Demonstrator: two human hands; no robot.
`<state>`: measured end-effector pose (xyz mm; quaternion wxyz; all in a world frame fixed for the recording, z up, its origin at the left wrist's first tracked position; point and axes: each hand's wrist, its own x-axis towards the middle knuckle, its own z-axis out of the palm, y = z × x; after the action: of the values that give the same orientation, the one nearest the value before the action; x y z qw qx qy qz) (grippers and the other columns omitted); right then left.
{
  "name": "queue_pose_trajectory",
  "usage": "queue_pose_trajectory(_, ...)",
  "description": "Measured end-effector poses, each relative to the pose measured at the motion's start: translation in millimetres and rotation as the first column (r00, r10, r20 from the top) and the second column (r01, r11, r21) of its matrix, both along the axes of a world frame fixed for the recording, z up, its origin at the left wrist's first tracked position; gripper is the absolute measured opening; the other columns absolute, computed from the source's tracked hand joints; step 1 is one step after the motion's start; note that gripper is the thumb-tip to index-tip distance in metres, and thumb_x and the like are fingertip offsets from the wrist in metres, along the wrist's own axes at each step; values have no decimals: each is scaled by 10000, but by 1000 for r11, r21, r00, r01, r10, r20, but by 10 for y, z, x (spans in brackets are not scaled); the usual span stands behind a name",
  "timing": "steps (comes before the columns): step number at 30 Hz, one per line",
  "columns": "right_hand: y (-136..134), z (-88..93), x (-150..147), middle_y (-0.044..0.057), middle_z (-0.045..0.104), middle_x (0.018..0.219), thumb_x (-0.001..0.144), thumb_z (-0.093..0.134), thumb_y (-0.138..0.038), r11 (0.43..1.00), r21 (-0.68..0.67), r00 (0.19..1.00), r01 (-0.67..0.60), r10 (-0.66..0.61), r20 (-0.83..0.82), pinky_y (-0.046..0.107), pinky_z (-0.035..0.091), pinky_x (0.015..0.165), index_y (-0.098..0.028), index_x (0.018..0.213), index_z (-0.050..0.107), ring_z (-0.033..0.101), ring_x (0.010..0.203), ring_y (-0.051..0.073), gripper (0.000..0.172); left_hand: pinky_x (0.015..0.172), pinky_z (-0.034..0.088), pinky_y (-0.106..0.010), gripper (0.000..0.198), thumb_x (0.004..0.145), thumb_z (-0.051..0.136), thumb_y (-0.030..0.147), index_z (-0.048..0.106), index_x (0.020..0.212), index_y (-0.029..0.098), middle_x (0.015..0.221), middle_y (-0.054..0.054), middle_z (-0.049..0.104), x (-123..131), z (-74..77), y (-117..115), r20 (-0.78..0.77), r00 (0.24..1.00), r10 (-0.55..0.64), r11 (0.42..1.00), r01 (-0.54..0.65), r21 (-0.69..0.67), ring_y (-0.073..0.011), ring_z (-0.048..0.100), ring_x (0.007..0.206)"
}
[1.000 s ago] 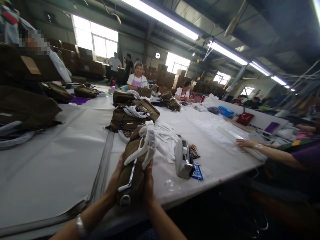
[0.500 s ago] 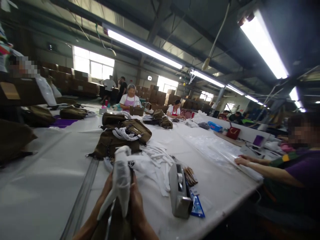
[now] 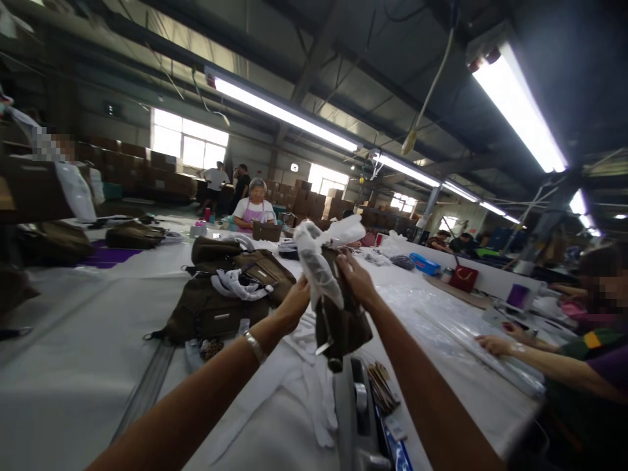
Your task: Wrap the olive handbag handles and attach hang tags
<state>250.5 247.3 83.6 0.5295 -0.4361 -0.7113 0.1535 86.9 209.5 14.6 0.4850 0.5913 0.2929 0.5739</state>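
I hold a small brown bag [image 3: 343, 320] up in the air over the white table [image 3: 88, 366], its handle wrapped in white foam sheet [image 3: 318, 261]. My left hand [image 3: 294, 302] grips its left side and my right hand [image 3: 357, 278] grips its top right; both are closed on it. Below it lie loose white foam strips [image 3: 314, 386] and a grey tape dispenser [image 3: 360, 418].
A pile of brown bags [image 3: 220, 294] lies just beyond my hands. More brown bags [image 3: 132, 234] sit far left. At the right a co-worker's arm [image 3: 534, 360] rests on clear plastic sheet [image 3: 441, 314]. Other people work at the far end among cardboard boxes.
I have lifted the bag from near the table's front edge up and forward with both arms stretched out. The view has tilted up.
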Motion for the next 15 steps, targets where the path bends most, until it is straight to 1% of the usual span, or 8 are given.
queue_pose_trajectory(1,160,136,166,161,708,1300,886,656,-445,997,18,997,76,-76,6,623,320,1200,-163,1188,752,557,1359,378,425,977,564,-487,425,992,640,414,607,1345,179,1362,-122,644,16,11,16,-11,1000,-19,999,19,-28,-265,668,1152)
queue_pose_trajectory(3,285,178,426,203,688,1313,856,656,-361,979,84,982,187,-188,-2,654,264,1209,-133,1155,751,528,1371,398,388,968,563,-433,524,939,704,432,599,1399,205,1427,-130,631,-65,-114,-73,-55,997,-58,994,52,-97,-261,677,1167)
queue_pose_trajectory(5,215,-30,528,209,634,1392,875,582,-319,958,173,973,229,-230,-12,616,236,1236,-119,1183,730,480,1409,366,395,870,574,-357,590,838,796,455,664,1362,217,1380,-132,684,-300,-426,-286,-124,989,-86,982,64,-176,-260,725,1076)
queue_pose_trajectory(7,85,-362,426,164,674,1344,909,539,-315,967,213,987,140,-152,43,561,356,1197,-158,1183,731,556,1334,316,370,728,562,-323,464,783,809,520,814,1077,160,1081,-138,805,-639,-846,-540,-203,973,-109,959,49,-279,-259,764,868)
queue_pose_trajectory(9,5,-694,131,112,749,1207,928,548,-319,985,169,988,-38,13,151,458,557,1009,-200,1126,758,691,1126,270,312,622,525,-293,449,729,818,574,838,886,153,878,-123,819,-1004,-1269,-767,-253,965,-70,920,-36,-391,-247,754,735)
queue_pose_trajectory(11,25,-957,-297,60,787,1112,924,566,-288,969,86,947,-230,202,249,356,624,839,-233,1092,780,747,954,222,277,605,527,-291,491,632,851,619,828,868,189,853,-90,818,-1326,-1626,-933,-269,963,18,866,-149,-478,-256,759,743)
queue_pose_trajectory(13,140,-1144,-782,41,791,1120,906,596,-251,935,19,893,-355,333,303,327,629,820,-246,1126,778,757,898,201,286,623,555,-315,558,584,843,683,815,905,227,899,-73,819,-1568,-1908,-1039,-269,959,92,810,-229,-540,-273,769,788)
queue_pose_trajectory(15,316,-1283,-1260,51,777,1183,872,665,-228,913,-18,858,-408,390,335,357,600,933,-245,1169,767,747,1012,226,315,635,570,-335,633,535,832,755,805,912,247,916,-71,814,-1722,-2143,-1091,-224,963,152,769,-257,-586,-277,766,797)
